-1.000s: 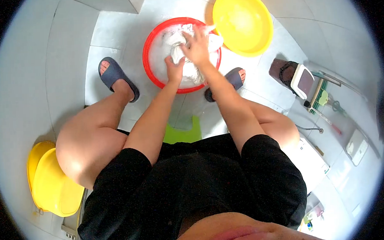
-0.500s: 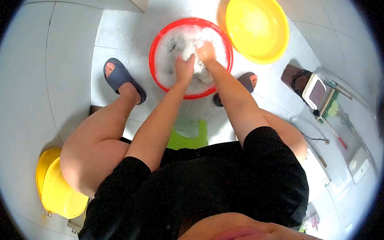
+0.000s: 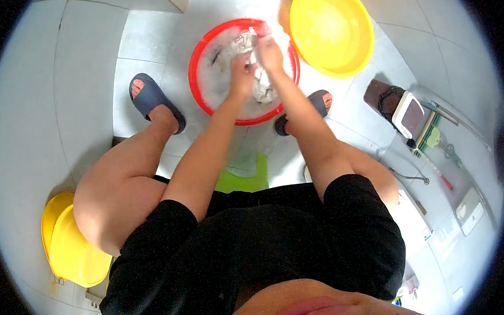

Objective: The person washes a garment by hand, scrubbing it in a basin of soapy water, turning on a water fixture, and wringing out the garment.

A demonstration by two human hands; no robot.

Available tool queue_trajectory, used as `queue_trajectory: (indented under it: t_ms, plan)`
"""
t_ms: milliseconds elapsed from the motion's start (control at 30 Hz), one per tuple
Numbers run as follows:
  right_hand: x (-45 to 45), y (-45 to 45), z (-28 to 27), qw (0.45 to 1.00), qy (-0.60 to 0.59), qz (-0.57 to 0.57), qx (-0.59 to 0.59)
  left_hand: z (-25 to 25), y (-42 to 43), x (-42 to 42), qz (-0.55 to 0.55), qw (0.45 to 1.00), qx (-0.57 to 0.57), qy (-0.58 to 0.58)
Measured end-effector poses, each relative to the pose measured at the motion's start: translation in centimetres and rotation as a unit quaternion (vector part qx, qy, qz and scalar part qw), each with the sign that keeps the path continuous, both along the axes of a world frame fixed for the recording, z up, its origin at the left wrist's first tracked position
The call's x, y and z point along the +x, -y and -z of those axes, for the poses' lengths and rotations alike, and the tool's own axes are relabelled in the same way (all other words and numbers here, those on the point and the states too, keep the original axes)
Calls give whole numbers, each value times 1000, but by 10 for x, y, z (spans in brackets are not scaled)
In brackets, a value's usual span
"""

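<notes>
"White cloth (image 3: pixel 263 86) is where, exactly, in the head view?"

"Inside the red basin (image 3: pixel 193 76), right of its middle, bunched in a crooked strip that runs from the far part toward the near rim."

"And the person's hands?"

"Left hand (image 3: pixel 242 73) is at the cloth's left edge and right hand (image 3: pixel 270 52) is slightly farther off, on the right, presumably so that the cloth can be handled from both sides. Their fingers look bent, but blur hides whether they grip it; one cannot tell."

"Why does the basin stand there?"

"For reach, it seems: it sits on the pale floor tiles (image 3: pixel 142 36), between and a little beyond the blue-grey slippers (image 3: pixel 153 100). Its round wall keeps the white suds (image 3: pixel 211 84) about the cloth."

"What of the materials?"

"The cloth looks soft, wet and deeply creased. The red basin seems to be smooth plastic, like the round, shallow yellow basin (image 3: pixel 332 35) just beside it at the far right. The slippers look thick and rubbery; the tiles are flat and glossy."
</notes>
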State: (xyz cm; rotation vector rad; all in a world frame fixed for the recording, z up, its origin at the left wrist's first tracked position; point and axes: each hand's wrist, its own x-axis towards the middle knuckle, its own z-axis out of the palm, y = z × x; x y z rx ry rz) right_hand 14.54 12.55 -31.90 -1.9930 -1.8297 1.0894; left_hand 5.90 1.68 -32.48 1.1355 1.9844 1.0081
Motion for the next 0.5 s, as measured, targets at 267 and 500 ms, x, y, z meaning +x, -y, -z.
queue_trajectory:
  t_ms: [267,500]
  plan:
    - [-20,57,-17,995,-3,-102,6,25,37,-32,-317,765,-117,548]
    - [2,20,66,996,-13,-14,-89,41,7,-7,-279,778,-185,532]
